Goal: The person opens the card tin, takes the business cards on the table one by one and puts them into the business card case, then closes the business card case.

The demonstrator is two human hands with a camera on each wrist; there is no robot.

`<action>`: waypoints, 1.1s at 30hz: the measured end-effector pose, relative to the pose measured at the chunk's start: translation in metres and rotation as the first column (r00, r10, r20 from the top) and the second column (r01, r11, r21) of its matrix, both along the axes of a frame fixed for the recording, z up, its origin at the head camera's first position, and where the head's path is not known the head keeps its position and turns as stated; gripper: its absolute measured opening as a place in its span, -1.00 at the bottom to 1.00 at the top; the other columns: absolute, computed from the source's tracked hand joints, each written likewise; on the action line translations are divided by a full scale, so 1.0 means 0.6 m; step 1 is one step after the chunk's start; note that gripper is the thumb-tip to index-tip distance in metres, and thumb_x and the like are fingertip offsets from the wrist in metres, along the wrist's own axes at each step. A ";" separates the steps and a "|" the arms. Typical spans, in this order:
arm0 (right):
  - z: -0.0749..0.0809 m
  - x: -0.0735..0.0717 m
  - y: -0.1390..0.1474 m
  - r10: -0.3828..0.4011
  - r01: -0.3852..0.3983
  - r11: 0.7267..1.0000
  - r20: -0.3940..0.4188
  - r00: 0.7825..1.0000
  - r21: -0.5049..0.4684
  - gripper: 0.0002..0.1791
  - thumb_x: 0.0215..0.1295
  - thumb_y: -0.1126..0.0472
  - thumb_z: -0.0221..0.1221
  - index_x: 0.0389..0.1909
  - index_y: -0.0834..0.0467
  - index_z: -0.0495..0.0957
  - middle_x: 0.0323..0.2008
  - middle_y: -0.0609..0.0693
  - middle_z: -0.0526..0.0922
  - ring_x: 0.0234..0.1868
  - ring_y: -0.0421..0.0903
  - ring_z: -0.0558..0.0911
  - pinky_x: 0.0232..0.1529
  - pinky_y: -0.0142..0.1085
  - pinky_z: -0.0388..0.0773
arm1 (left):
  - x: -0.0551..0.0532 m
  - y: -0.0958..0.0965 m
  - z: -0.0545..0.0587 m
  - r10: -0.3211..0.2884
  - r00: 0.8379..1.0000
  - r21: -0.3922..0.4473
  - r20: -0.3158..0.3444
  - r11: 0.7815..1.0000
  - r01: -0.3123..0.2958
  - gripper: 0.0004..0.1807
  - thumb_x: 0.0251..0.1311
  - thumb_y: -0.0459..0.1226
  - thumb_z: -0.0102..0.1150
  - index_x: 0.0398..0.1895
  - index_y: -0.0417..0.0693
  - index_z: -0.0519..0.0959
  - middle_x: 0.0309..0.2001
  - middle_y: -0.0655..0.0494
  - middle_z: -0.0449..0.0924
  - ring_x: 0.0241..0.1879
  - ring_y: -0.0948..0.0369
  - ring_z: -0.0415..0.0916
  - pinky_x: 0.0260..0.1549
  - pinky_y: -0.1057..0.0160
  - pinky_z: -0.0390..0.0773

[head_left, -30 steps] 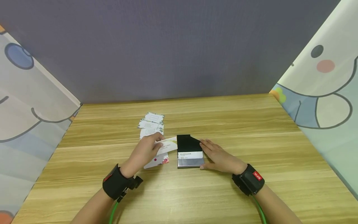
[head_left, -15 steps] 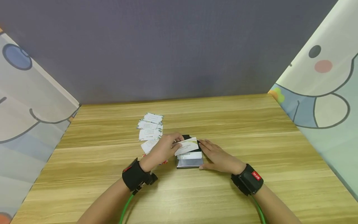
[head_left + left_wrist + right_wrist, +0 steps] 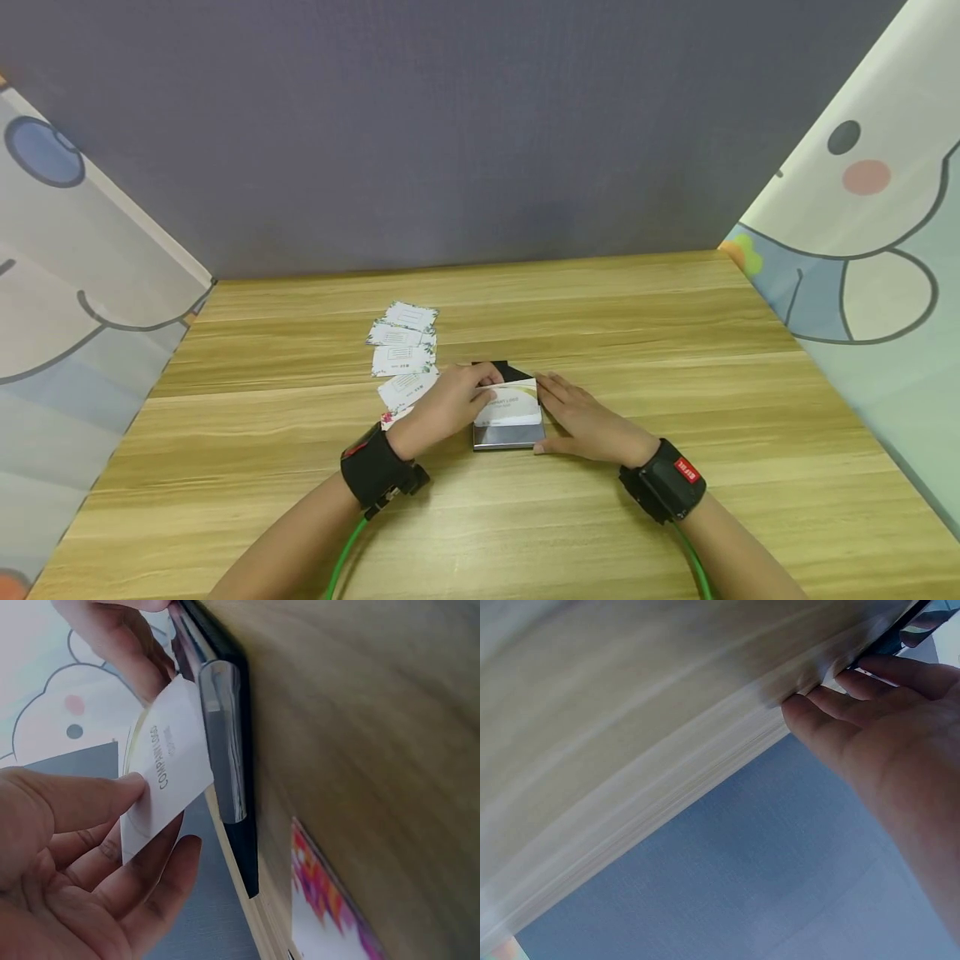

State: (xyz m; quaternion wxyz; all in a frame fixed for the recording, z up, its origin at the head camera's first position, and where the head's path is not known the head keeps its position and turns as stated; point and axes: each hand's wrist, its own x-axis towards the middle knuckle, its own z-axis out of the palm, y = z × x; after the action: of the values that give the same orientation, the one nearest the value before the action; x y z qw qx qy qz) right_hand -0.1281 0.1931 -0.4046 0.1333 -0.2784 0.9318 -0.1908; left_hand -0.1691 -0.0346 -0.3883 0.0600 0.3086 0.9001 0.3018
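My left hand [image 3: 447, 404] pinches a white business card [image 3: 517, 400] between thumb and fingers. In the left wrist view the card [image 3: 171, 754] reads "COMPANY LOGO", is tilted and bows slightly, its lower edge at the mouth of the card case. Black and silver, the opened card case [image 3: 508, 437] lies flat on the table; another white card inside it is mostly covered. My right hand [image 3: 588, 423] rests along the case's right side with straight fingers, its fingertips on the table in the right wrist view.
Left of the case, several printed cards [image 3: 402, 360] lie in an overlapping column on the wooden table [image 3: 637, 333]. My left forearm partly covers the nearest, red-flowered card [image 3: 330, 900]. A grey panel [image 3: 480, 142] stands behind the table.
My left hand has carried the business card rightward from the column, over the card case, then lowered it toward the case's pocket. My right hand has stayed in place.
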 end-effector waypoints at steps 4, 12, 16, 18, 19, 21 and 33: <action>0.002 0.000 -0.001 -0.003 0.003 1.000 0.012 1.000 0.006 -0.04 0.15 -0.17 0.14 0.35 0.36 -0.01 0.41 0.23 -0.08 0.42 0.19 -0.09 0.32 0.07 0.00 | 0.000 0.002 -0.002 -0.013 1.000 -0.002 0.025 1.000 0.013 -0.84 0.18 -0.36 0.11 -0.17 -0.08 0.56 -0.24 0.03 0.62 -0.33 0.26 0.53 -0.36 0.32 0.48; 0.002 0.000 0.000 0.001 -0.001 1.000 0.005 1.000 -0.003 -0.04 0.14 -0.16 0.14 0.36 0.34 -0.02 0.41 0.23 -0.07 0.41 0.20 -0.09 0.31 0.08 0.01 | 0.002 0.003 -0.005 -0.032 0.999 -0.054 0.024 0.998 0.033 -0.78 0.18 -0.31 0.12 -0.10 -0.09 0.57 -0.14 0.03 0.62 -0.21 0.21 0.54 -0.30 0.30 0.48; 0.001 -0.001 0.000 0.004 -0.004 1.000 0.006 1.000 -0.007 -0.04 0.15 -0.16 0.14 0.36 0.34 -0.02 0.41 0.23 -0.07 0.41 0.20 -0.09 0.31 0.09 0.01 | 0.003 0.001 -0.007 -0.057 0.998 -0.098 0.010 0.994 0.058 -0.72 0.15 -0.31 0.15 -0.05 -0.13 0.56 -0.09 0.01 0.60 -0.12 0.15 0.52 -0.21 0.27 0.50; 0.001 -0.001 0.001 0.007 -0.007 1.000 0.004 1.000 -0.006 -0.04 0.15 -0.16 0.14 0.36 0.34 -0.02 0.41 0.23 -0.08 0.42 0.20 -0.09 0.31 0.08 0.00 | 0.003 0.000 -0.007 -0.073 0.997 -0.115 0.005 0.991 0.073 -0.70 0.14 -0.33 0.15 -0.03 -0.16 0.56 -0.11 -0.01 0.58 -0.16 0.17 0.52 -0.22 0.28 0.49; 0.001 -0.001 0.001 0.008 -0.008 1.000 0.005 1.000 -0.006 -0.04 0.15 -0.16 0.14 0.36 0.34 -0.01 0.41 0.22 -0.08 0.42 0.19 -0.10 0.32 0.08 0.00 | 0.003 0.000 -0.008 -0.078 0.997 -0.125 0.001 0.989 0.078 -0.69 0.14 -0.33 0.15 -0.02 -0.16 0.55 -0.12 -0.01 0.58 -0.20 0.19 0.50 -0.24 0.29 0.48; 0.002 -0.001 0.001 0.009 -0.009 1.000 0.004 1.000 -0.004 -0.05 0.15 -0.17 0.13 0.36 0.34 -0.01 0.41 0.22 -0.08 0.42 0.19 -0.10 0.32 0.08 0.00 | 0.004 -0.001 -0.009 -0.089 0.996 -0.143 0.004 0.986 0.089 -0.68 0.14 -0.34 0.16 -0.01 -0.16 0.55 -0.16 -0.01 0.55 -0.30 0.23 0.46 -0.31 0.33 0.45; 0.004 0.002 0.000 0.010 -0.010 1.000 -0.025 1.000 0.004 -0.06 0.14 -0.17 0.14 0.35 0.35 0.03 0.40 0.24 -0.04 0.41 0.21 -0.05 0.31 0.07 0.02 | 0.014 -0.001 -0.009 -0.135 0.990 -0.180 0.042 0.974 0.141 -0.64 0.13 -0.34 0.18 0.03 -0.15 0.53 -0.24 0.04 0.43 -0.35 0.25 0.35 -0.36 0.39 0.40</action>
State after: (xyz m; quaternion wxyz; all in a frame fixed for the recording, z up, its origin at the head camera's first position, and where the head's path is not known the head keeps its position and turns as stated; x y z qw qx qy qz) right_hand -0.1268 0.1931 -0.4024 0.1231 -0.2851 0.9324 -0.1851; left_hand -0.1610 -0.0351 -0.3934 0.1221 0.3590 0.8993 0.2179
